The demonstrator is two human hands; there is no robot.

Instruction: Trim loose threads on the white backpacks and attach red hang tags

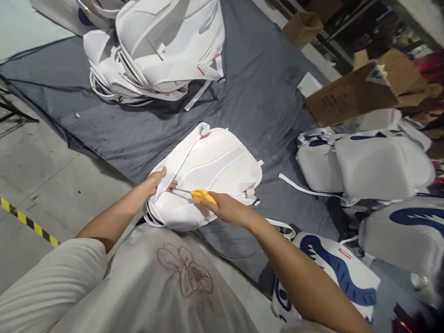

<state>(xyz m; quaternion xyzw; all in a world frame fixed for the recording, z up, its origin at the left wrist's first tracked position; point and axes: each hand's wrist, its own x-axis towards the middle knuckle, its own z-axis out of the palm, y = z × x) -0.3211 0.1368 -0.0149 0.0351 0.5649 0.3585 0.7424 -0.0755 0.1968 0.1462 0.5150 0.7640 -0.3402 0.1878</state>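
Observation:
A white backpack (225, 138) lies on the grey cloth in front of me, its dotted mesh panel and straps facing up. My left hand (158, 181) is closed around a white shoulder strap (180, 159) at the bag's near left side; some of its fingers pass beneath the strap. In my right hand (222, 206) is a yellow-handled tool (200, 195) with a thin metal end. That end points left across the bag, close to my left fingertips. Whether it touches the bag, and its exact kind, I cannot tell.
More white backpacks (173, 41) are piled at the back left. Others, some with dark blue patterns (336, 266), lie to the right. An open cardboard box (350, 99) stands beyond them. Grey cloth (249, 78) lies beneath the bags; yellow-black tape (29, 222) marks the floor.

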